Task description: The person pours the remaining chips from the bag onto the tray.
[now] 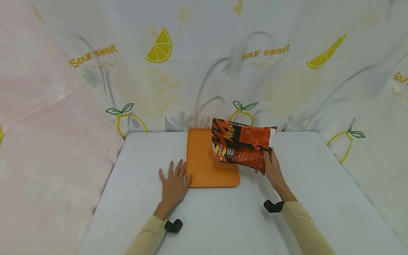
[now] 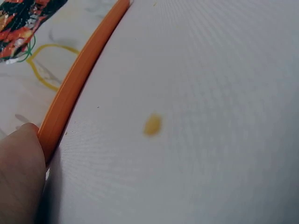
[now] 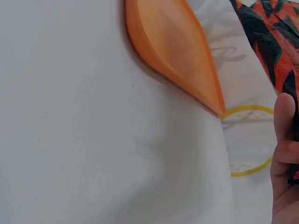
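Note:
My right hand grips a red-and-black chip bag by its right end and holds it up over the right part of an orange tray. The bag looks creased across its middle, with a yellow round logo on its lower half. Fingers and part of the bag show at the right edge of the right wrist view. My left hand rests on the table with its fingers spread, the thumb against the tray's left rim. In the left wrist view, the thumb touches the orange rim.
The table has a white cover with a few small specks, among them a yellowish spot. Behind it hangs a pale curtain printed with lemons and lettering. Black wrist cameras sit on both wrists.

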The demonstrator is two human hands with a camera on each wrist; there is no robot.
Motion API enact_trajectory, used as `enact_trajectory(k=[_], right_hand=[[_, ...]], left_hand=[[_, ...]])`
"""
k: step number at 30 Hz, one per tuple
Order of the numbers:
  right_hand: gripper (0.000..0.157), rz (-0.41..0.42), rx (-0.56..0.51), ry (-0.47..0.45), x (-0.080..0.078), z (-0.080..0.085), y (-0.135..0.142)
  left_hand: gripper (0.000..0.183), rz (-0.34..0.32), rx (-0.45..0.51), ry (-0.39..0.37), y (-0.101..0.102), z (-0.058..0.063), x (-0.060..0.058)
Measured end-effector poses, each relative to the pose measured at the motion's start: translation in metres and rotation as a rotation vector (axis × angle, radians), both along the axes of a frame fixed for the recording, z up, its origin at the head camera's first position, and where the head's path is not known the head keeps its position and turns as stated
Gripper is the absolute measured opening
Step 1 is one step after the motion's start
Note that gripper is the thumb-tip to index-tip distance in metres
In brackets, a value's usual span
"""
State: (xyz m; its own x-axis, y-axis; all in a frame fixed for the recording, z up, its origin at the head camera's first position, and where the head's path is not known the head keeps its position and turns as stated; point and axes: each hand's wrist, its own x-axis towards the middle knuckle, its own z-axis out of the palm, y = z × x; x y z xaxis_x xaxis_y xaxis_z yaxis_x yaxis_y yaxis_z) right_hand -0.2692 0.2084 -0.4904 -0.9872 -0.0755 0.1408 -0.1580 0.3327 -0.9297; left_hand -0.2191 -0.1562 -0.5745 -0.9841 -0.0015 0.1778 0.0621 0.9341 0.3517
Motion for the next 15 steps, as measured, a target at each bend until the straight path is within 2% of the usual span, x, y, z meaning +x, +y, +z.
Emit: enact_trajectory(k=[2,7,10,13,15], right_hand=[[0.039,0.005,-0.035,0.010,0.000,0.000,0.000],[0.035,0.015,-0.005,0.043,-0.001,0.002,-0.002],[0.032,0.009,-0.077,0.033,0.000,0.007,-0.003],[0.032,-0.018,-0.009,0.007,0.009,0.023,-0.010],[0.032,-0.030,0.067,-0.010,0.010,0.024,-0.011]], left_hand=[[0.066,0.002,-0.005,0.002,0.000,-0.001,0.000],[0.066,0.004,-0.018,0.011,0.000,-0.001,0.002],[0.065,0.001,-0.013,0.010,0.000,-0.001,0.002],[0.065,0.000,-0.010,0.005,0.000,-0.001,0.002],[0.065,-0.002,-0.008,0.007,0.000,0.000,0.003]])
